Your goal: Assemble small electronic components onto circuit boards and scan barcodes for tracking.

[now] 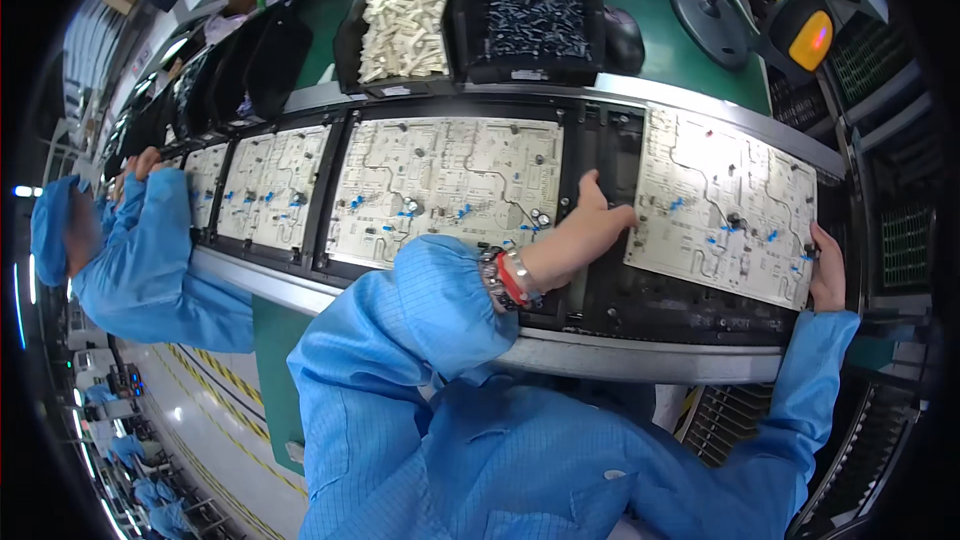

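A large white circuit board [725,205] with small blue and grey parts lies tilted over a black carrier frame [690,305] at the right of the conveyor. My left hand [590,225] grips its left edge, thumb up. On the board's right edge, near the lower corner, my right hand [826,275] holds on. Both arms are in blue sleeves; the left wrist carries bracelets. To the left, a second white circuit board [445,190] rests flat in its carrier.
More boards in carriers [270,185] run leftward along the line, where a co-worker in blue [140,250] works. Behind the line stand a bin of white parts [405,25], a bin of dark parts [535,20] and a yellow-black scanner on a stand [800,25].
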`<state>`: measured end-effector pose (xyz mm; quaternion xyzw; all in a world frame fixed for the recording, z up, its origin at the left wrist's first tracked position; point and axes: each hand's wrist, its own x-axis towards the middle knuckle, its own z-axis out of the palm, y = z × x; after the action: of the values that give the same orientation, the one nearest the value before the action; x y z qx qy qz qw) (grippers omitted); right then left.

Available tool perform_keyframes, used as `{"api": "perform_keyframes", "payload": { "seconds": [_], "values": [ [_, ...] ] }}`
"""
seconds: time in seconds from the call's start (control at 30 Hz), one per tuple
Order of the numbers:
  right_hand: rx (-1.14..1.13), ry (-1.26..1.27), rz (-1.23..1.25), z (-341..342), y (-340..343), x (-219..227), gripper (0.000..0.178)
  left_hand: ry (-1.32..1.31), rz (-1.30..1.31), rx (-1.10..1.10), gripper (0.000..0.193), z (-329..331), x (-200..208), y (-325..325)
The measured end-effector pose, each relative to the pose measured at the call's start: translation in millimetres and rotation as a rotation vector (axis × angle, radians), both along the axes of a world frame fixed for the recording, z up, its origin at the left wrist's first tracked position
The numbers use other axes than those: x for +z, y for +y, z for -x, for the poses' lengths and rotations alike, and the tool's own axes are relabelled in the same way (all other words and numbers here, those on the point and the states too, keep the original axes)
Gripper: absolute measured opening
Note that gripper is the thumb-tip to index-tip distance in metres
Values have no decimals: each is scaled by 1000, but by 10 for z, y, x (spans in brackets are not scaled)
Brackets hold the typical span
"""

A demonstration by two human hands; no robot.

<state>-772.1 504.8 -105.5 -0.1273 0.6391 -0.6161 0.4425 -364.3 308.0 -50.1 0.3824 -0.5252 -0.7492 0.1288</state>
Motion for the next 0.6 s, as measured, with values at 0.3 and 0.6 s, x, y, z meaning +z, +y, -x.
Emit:
{"api": "perform_keyframes", "payload": {
  "seconds": [0.3, 0.6],
  "values": [
    [-64, 324, 132, -511, -195, 519, 30, 140, 690, -111, 91, -114, -283, 129],
    [118, 31, 88, -257, -304, 543, 30, 146, 697, 21, 70, -203, -102, -16]
  ]
}}
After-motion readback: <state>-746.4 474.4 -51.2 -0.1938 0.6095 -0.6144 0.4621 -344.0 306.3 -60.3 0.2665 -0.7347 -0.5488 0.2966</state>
